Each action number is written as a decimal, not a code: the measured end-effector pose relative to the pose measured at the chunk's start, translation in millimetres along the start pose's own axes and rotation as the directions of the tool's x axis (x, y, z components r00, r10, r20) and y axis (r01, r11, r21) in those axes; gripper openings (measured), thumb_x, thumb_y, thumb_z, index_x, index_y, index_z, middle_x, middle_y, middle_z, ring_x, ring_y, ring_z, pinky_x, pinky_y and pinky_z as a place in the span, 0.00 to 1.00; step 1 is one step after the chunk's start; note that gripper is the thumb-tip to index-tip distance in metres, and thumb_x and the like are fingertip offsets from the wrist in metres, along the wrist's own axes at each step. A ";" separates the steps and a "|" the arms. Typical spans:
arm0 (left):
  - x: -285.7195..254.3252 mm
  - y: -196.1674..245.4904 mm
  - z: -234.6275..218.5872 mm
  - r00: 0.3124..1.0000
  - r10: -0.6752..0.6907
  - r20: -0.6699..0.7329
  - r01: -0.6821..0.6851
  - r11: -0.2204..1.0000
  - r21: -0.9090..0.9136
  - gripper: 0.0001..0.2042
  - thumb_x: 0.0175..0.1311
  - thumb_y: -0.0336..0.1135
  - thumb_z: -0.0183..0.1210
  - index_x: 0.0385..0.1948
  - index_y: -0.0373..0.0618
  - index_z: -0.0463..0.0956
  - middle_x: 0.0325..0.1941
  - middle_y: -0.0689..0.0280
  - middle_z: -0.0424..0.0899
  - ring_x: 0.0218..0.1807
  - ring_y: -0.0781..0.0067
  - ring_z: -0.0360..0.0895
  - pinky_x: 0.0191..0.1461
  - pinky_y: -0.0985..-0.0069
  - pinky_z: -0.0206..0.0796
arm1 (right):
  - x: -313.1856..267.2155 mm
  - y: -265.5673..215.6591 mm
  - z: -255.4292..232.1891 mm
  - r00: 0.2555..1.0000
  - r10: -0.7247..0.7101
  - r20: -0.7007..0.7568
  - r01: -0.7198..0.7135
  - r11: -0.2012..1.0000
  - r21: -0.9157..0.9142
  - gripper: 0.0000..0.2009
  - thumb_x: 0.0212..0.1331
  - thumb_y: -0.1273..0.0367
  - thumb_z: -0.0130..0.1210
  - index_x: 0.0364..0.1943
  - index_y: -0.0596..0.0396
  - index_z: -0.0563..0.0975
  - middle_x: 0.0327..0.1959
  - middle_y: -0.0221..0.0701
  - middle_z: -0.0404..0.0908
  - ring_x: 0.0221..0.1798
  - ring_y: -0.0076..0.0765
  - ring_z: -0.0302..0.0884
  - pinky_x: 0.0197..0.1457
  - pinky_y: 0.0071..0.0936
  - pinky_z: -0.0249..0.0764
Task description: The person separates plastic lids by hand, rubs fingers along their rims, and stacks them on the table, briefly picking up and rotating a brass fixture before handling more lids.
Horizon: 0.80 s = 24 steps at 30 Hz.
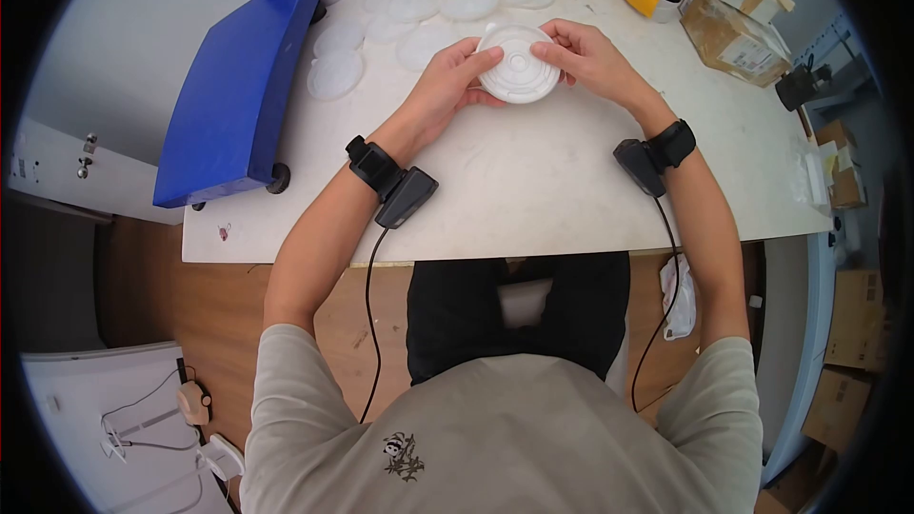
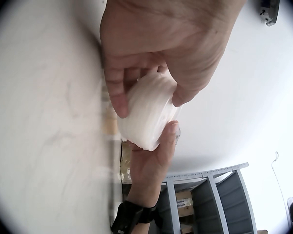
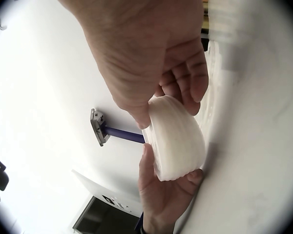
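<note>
Currently, one round white plastic piece [image 1: 520, 86] is sitting between the fingers of both hands, above the counter [image 1: 495, 195]. Whether the layered-looking side is forming nested lids or one tub, one cannot tell.

Grip: left hand [image 1: 457, 81] and right hand [image 1: 592, 59] are grasping opposite edges, thumbs pressing on the ringed face, other fingers wrapping the side and underside.

Handling (judged): probably weighing little; thin wall likely flexing under a hard squeeze; smooth surface possibly sliding, any loose layers shifting. Best hold: opposite rim points, thumbs above, fingers supporting below.

Orientation: ringed face is pointing up and towards the wearer, slightly tilting; being round, the face is showing no long axis, while the depth is running downward from the thumbs. A small rim tab is projecting beyond the left thumb.

Adjacent: translucent discs [image 1: 335, 74] are lying beyond and left of the fingers.
</note>
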<state>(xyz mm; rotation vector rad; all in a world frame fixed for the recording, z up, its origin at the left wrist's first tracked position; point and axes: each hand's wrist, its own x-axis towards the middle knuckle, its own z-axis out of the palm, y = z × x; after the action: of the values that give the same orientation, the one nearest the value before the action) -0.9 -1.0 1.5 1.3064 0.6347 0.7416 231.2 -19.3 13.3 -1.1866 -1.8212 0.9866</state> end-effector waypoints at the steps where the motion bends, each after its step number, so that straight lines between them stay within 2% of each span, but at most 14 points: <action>1: -1.2 0.5 -0.3 1.000 0.007 0.002 -0.007 1.000 0.004 0.18 0.72 0.43 0.52 0.53 0.39 0.71 0.49 0.64 0.81 0.46 0.78 0.80 0.44 0.79 0.76 | -0.4 -2.0 0.6 1.000 -0.001 0.003 0.001 1.000 0.002 0.16 0.65 0.55 0.57 0.40 0.54 0.78 0.26 0.21 0.78 0.27 0.14 0.71 0.29 0.16 0.68; 4: -0.7 0.7 -1.1 1.000 0.001 0.003 -0.001 1.000 0.018 0.19 0.72 0.44 0.53 0.54 0.39 0.71 0.48 0.65 0.81 0.45 0.79 0.80 0.43 0.80 0.76 | -1.5 -5.7 0.6 1.000 -0.018 0.013 0.019 1.000 -0.017 0.15 0.68 0.57 0.54 0.43 0.56 0.77 0.27 0.19 0.76 0.27 0.12 0.69 0.27 0.14 0.65; 7: -0.2 1.5 -1.0 1.000 -0.016 -0.014 0.017 0.999 0.035 0.19 0.72 0.44 0.53 0.54 0.39 0.71 0.48 0.65 0.81 0.44 0.81 0.80 0.41 0.81 0.75 | -0.6 -4.0 -0.5 0.999 0.013 0.037 -0.013 1.000 0.009 0.17 0.68 0.57 0.54 0.48 0.57 0.77 0.28 0.20 0.77 0.26 0.13 0.69 0.27 0.14 0.66; 9: -0.9 0.0 -1.0 1.000 -0.008 -0.014 0.009 1.000 0.030 0.20 0.71 0.45 0.54 0.54 0.38 0.72 0.47 0.64 0.82 0.43 0.80 0.80 0.41 0.80 0.75 | -2.7 -5.5 1.0 0.999 0.002 0.032 -0.004 0.999 0.052 0.20 0.68 0.57 0.54 0.56 0.57 0.74 0.29 0.22 0.77 0.26 0.14 0.69 0.27 0.15 0.67; 10: -1.1 0.2 -0.6 1.000 0.003 -0.017 -0.002 1.000 0.025 0.21 0.71 0.47 0.54 0.54 0.37 0.73 0.45 0.63 0.83 0.42 0.79 0.80 0.41 0.79 0.75 | -2.7 -6.0 0.4 0.999 0.003 0.032 -0.005 0.999 0.052 0.20 0.68 0.57 0.54 0.56 0.57 0.74 0.29 0.22 0.77 0.26 0.14 0.69 0.27 0.15 0.67; 12: -1.4 0.6 -0.4 1.000 -0.003 -0.028 0.004 0.999 0.032 0.21 0.71 0.47 0.55 0.53 0.38 0.73 0.44 0.64 0.83 0.41 0.80 0.80 0.40 0.80 0.74 | -3.2 -6.5 -0.1 0.995 0.003 0.102 -0.006 0.999 0.032 0.23 0.68 0.58 0.55 0.61 0.57 0.70 0.30 0.23 0.78 0.27 0.14 0.71 0.27 0.15 0.67; 16: -1.2 1.0 -1.1 0.998 -0.046 -0.041 0.048 0.998 0.039 0.20 0.70 0.46 0.55 0.52 0.38 0.74 0.42 0.65 0.84 0.38 0.81 0.79 0.37 0.81 0.75 | -2.3 -1.3 2.8 0.997 -0.024 0.070 0.018 0.996 0.087 0.24 0.65 0.58 0.58 0.60 0.56 0.71 0.27 0.23 0.79 0.24 0.15 0.71 0.26 0.17 0.67; 19: -0.5 -0.3 -1.9 0.998 -0.058 -0.031 0.059 0.998 0.027 0.20 0.70 0.46 0.56 0.52 0.38 0.74 0.42 0.64 0.83 0.37 0.81 0.79 0.35 0.81 0.75 | -2.5 -0.1 1.0 0.995 -0.014 0.098 0.005 0.996 0.092 0.24 0.65 0.59 0.59 0.60 0.57 0.70 0.27 0.23 0.79 0.24 0.15 0.71 0.26 0.17 0.67; 21: -0.1 0.4 -3.1 0.998 -0.067 -0.020 0.068 0.997 0.030 0.20 0.70 0.46 0.56 0.52 0.37 0.74 0.43 0.64 0.83 0.37 0.81 0.79 0.35 0.82 0.76 | -1.9 -0.4 0.8 0.990 -0.007 0.144 -0.005 0.997 0.081 0.23 0.67 0.61 0.57 0.62 0.57 0.69 0.31 0.24 0.78 0.26 0.14 0.72 0.26 0.15 0.67; 24: -0.1 -0.2 -3.7 0.997 -0.076 -0.005 0.076 0.996 0.037 0.21 0.71 0.46 0.55 0.53 0.37 0.73 0.43 0.63 0.83 0.39 0.79 0.80 0.37 0.80 0.77 | -1.5 2.4 -0.4 0.990 -0.008 0.139 -0.002 0.998 0.067 0.23 0.66 0.60 0.56 0.61 0.56 0.69 0.31 0.24 0.79 0.26 0.14 0.72 0.26 0.15 0.67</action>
<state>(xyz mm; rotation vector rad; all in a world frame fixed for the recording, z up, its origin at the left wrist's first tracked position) -3.8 1.2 0.7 1.3079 0.6997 0.6727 232.9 -20.0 11.1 -1.0976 -1.8811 1.1454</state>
